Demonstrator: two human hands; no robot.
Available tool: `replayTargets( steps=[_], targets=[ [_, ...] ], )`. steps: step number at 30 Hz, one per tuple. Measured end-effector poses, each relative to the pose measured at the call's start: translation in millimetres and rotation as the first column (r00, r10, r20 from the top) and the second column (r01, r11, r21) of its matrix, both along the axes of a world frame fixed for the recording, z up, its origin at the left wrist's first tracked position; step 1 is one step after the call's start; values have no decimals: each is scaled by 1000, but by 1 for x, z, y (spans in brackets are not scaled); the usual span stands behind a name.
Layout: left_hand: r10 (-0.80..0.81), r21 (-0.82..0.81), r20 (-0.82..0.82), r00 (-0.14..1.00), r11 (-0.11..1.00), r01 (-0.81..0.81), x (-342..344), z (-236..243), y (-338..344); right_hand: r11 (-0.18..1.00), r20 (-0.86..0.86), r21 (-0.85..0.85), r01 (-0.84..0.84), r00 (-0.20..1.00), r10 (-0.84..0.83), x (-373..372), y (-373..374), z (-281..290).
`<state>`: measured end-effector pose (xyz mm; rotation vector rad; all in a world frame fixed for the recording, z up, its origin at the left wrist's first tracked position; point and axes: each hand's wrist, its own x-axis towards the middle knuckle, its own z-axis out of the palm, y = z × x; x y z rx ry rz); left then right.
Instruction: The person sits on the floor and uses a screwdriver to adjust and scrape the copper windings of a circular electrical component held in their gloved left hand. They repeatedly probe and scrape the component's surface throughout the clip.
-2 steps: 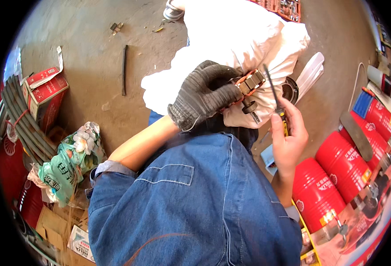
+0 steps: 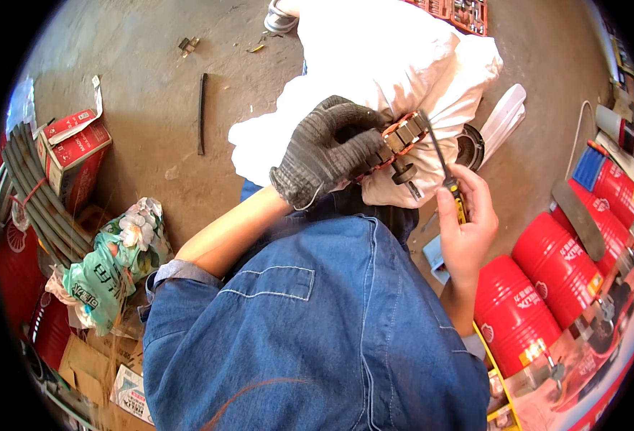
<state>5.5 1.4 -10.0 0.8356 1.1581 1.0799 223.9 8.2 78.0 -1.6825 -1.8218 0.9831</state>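
My left hand (image 2: 331, 152), in a dark grey knit glove, is closed round a metal part with a ring of grey blocks and orange edging (image 2: 407, 134). A short dark stub (image 2: 405, 174) sticks out from the part's near side. In my bare right hand (image 2: 469, 214) is a screwdriver (image 2: 455, 192) with a yellow and black handle and a long dark shaft. Its shaft points up and left, and the tip is at the part's right end; whether it touches cannot be made out. Under both hands a white cloth (image 2: 403, 65) is spread, brightly lit.
Red drums (image 2: 514, 312) stand at the right, beside a yellow-edged tray (image 2: 502, 388). On the left are a coiled hose (image 2: 40, 194), a red carton (image 2: 76, 151) and a green plastic bag (image 2: 105, 280). A black strip (image 2: 202, 113) lies on the floor; a red tool case (image 2: 468, 14) is at the far edge.
The screwdriver's tip has moved slightly left and down toward the part. My left fingers have shifted a little left on the part, baring more of it.
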Motion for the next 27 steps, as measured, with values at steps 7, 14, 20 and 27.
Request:
replayTargets(
  steps=[7, 14, 20, 27],
  targets=[
    [-45, -125, 37, 998, 991, 49, -6, -1, 7, 995, 36, -104, 0, 999, 4, 11, -13, 17],
    [-117, 33, -135, 984, 992, 123, -12, 5, 14, 997, 82, -69, -36, 996, 41, 15, -10, 22],
    [260, -34, -160, 952, 963, -268, -3, 0, 16, 996, 92, -67, -50, 994, 57, 16, -9, 24],
    [77, -75, 93, 993, 995, -70, -9, -3, 5, 999, 137, -43, -1, 991, 7, 21, -9, 32]
  ],
)
